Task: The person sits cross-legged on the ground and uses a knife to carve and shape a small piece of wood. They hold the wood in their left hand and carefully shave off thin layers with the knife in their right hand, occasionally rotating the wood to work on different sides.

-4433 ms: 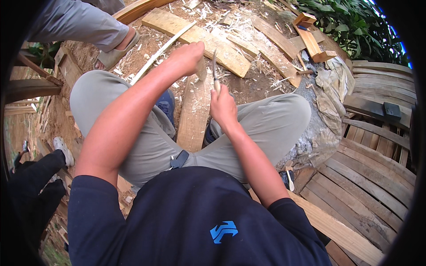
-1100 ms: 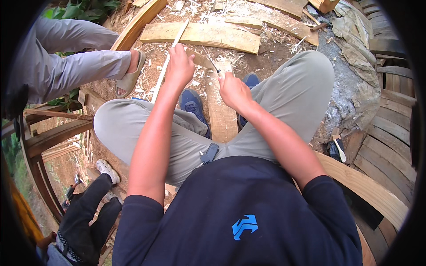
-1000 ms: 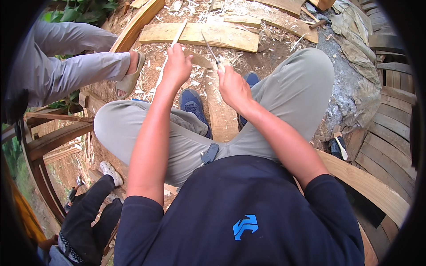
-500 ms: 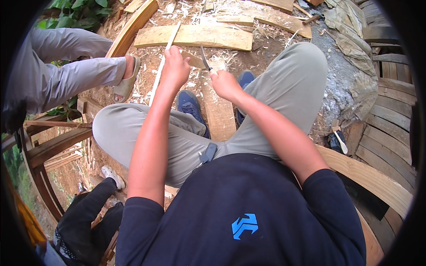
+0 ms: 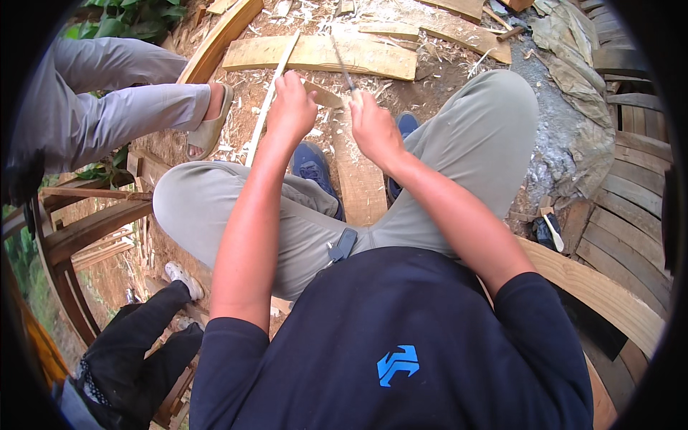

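The left hand (image 5: 292,107) is gripping a wood piece (image 5: 325,96), the right hand (image 5: 375,129) is gripping a knife (image 5: 342,63), and a plank (image 5: 362,183) is lying between the shoes (image 5: 312,169).

Wood piece (image 5: 327,96) left of knife (image 5: 345,72)

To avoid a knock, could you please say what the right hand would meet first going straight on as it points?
Ahead of the right hand and its knife, likely the nearest crosswise plank, though depth is unclear.
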Demonstrator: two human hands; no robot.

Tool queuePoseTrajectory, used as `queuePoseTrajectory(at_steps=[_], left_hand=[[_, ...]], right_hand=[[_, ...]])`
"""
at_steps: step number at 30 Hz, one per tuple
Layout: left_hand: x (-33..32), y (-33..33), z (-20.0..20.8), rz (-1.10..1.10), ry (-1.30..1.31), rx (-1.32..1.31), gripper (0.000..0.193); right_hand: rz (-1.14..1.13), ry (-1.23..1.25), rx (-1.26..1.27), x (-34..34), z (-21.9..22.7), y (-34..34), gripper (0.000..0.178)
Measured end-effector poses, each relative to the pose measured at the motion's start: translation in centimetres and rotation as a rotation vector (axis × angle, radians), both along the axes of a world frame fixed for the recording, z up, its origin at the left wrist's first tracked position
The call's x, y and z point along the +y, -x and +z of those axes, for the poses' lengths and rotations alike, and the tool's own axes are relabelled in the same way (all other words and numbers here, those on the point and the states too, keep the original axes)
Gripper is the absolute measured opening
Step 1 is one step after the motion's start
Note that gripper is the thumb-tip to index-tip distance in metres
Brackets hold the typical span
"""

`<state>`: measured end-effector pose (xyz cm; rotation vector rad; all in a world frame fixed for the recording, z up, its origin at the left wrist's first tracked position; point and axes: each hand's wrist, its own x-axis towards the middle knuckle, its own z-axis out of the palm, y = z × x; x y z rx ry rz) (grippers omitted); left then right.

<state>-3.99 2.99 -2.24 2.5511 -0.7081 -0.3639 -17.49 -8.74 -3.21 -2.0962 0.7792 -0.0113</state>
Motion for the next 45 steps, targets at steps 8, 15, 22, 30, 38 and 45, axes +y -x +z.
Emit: queuePoseTrajectory(at_steps=[8,15,22,30,38,45], left_hand=[[-0.5,0.0,0.6,0.006,-0.053,0.008,0.037],[-0.2,0.0,1.1,0.043,-0.095,0.029,0.040],[-0.6,0.0,1.2,0.003,-0.132,-0.010,0.041],[-0.4,0.0,1.3,0.020,-0.124,-0.006,0.040],[-0.5,0.0,1.4,0.060,-0.117,0.035,0.043],[-0.4,-0.1,1.2,-0.019,-0.083,-0.004,0.038]], right_hand=[[0.202,0.118,0.213,0.2,-3.9,1.4,0.035],[-0.003,-0.044,0.013,-0.3,1.8,-0.3,0.037],[0.212,0.132,0.215,-0.1,-3.8,1.1,0.036],[0.053,0.027,0.016,-0.3,0.4,0.0,0.035],[0.076,0.006,0.080,-0.3,0.1,0.0,0.034],[0.231,0.100,0.195,-0.1,-2.5,1.2,0.034]])
